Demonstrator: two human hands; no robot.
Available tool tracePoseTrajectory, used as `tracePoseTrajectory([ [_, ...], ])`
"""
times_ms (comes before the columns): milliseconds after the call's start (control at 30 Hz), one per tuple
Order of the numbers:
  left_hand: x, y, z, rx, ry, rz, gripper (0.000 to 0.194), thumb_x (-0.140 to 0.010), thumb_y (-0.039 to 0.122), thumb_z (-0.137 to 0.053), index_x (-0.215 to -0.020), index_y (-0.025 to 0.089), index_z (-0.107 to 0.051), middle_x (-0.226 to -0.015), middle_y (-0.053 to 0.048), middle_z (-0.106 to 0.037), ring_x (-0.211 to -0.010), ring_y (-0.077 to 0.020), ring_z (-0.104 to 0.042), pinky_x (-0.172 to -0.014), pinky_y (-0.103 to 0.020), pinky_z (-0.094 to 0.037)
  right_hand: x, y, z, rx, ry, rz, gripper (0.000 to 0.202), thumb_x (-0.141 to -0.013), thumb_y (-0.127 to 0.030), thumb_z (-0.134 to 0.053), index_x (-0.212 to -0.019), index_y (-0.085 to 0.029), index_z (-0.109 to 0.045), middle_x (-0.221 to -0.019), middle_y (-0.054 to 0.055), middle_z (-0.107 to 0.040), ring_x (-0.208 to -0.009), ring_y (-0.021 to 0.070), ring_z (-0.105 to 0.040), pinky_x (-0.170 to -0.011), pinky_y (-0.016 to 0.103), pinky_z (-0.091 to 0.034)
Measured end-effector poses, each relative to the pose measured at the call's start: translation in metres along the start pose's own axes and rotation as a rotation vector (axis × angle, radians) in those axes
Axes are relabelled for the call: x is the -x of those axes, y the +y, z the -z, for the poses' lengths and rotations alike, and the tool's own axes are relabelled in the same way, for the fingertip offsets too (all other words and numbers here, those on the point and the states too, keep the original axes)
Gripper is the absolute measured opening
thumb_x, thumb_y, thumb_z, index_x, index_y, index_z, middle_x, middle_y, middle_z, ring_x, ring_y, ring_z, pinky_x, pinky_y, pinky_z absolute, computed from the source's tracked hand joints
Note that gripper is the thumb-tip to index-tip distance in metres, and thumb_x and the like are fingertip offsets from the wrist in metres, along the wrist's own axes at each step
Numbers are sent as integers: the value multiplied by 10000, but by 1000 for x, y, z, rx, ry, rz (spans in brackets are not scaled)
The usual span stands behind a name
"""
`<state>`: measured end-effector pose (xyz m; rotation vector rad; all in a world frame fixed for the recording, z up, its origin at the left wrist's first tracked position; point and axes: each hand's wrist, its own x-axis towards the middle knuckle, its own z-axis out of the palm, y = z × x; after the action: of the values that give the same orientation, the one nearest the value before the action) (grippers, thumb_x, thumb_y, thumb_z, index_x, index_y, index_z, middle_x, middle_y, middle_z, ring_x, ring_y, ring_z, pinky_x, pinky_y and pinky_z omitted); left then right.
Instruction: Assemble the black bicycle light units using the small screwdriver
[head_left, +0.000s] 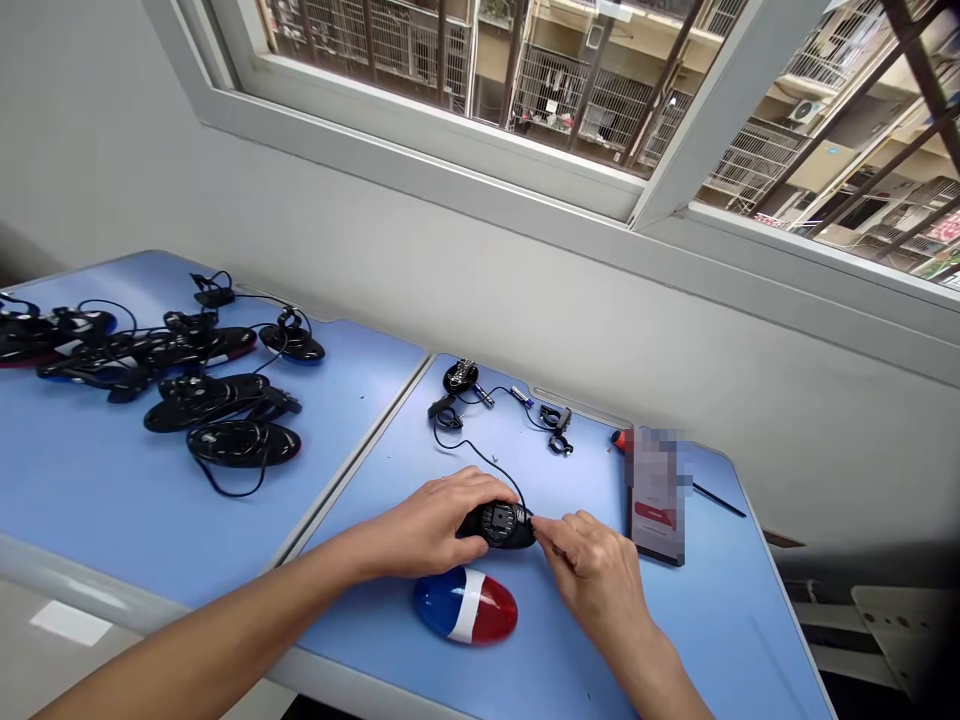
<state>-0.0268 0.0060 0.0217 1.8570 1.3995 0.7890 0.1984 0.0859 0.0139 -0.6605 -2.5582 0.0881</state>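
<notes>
My left hand [459, 522] is closed around a black oval housing [517, 530] with a round slotted grille in its middle. A thin black cable runs from it across the table to a small black clamp [448, 415]. At the housing's right end, my right hand [592, 565] has thumb and forefinger pinched together; what lies between the fingertips, if anything, is hidden. A glossy oval cover [469, 607], blue and red with a white band, lies just in front of the housing, apart from both hands.
Several black bike horn units with cables [244, 442] lie heaped on the left table. Behind my hands are a small black part [460, 376], batteries [521, 397] and ring clamps [556, 430]. A phone [656, 510], a red-ended tool [619, 439] and a thin black rod [718, 499] lie rightward.
</notes>
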Motion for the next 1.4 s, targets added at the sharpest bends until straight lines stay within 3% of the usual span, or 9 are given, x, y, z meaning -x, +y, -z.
tracePoseTrajectory([
  [233, -1, 0, 1, 28, -4, 10, 528, -741, 64, -604, -1230, 261, -566, -1200, -10, -633, -1150, -217, -527, -1009, -329, -411, -1, 0, 0, -9, 13, 13, 242, -960, -151, -465, -845, -194, -673, -602, -11, -605, -571, 125, -526, -520, 256, -253],
  [433, 0, 0, 1, 38, 3, -4, 521, -749, 73, -606, -1233, 260, -575, -1208, -18, -638, -1149, -226, -532, -1009, -339, -418, -1, -4, -3, 72, 56, 72, 257, -966, -143, -452, -839, -180, -672, -562, -8, -559, -546, 131, -479, -513, 263, -241],
  [733, -1, 2, 2, 49, -3, -13, 522, -747, 64, -599, -1232, 257, -583, -1203, -15, -643, -1149, -222, -528, -1005, -331, -421, -1, -1, -2, -46, -15, -60, 243, -962, -188, -482, -887, -204, -712, -647, 8, -674, -579, 129, -583, -525, 246, -282],
  [933, -2, 0, 2, 49, -5, -18, 523, -738, 60, -606, -1222, 257, -593, -1195, -17, -650, -1131, -226, -535, -994, -334, -427, -1, -4, -1, -27, -61, -20, 283, -959, -184, -457, -883, -204, -728, -571, 2, -612, -522, 135, -534, -493, 263, -260],
  [1033, -2, 0, 2, 59, -5, -22, 537, -736, 51, -611, -1232, 256, -591, -1199, -15, -650, -1138, -219, -532, -1003, -326, -423, -3, -7, 8, -83, -89, -26, 243, -958, -196, -474, -1007, -190, -712, -585, -3, -601, -525, 138, -515, -494, 261, -297],
  [1200, -1, 2, 4, 71, -13, -7, 552, -746, 63, -617, -1259, 263, -579, -1233, -18, -639, -1171, -223, -526, -1026, -332, -414, -3, -10, 41, -391, 95, -199, 349, -986, -225, -438, -1322, -200, -528, -791, 18, -590, -686, 140, -551, -640, 264, -463],
  [1300, -1, 2, 4, 74, -19, -16, 533, -757, 73, -606, -1256, 258, -579, -1234, -26, -639, -1172, -233, -527, -1025, -346, -419, 0, -9, 54, -590, 236, -264, 345, -1012, -237, -362, -1317, -252, -521, -880, 36, -562, -849, 166, -579, -786, 332, -515],
  [1400, -1, 0, 3, 75, -19, -23, 541, -758, 66, -603, -1262, 261, -574, -1239, -26, -630, -1178, -229, -522, -1032, -343, -414, -1, -5, 55, -648, 271, -316, 302, -1015, -273, -379, -1227, -272, -594, -1043, 73, -578, -970, 195, -588, -784, 344, -532],
])
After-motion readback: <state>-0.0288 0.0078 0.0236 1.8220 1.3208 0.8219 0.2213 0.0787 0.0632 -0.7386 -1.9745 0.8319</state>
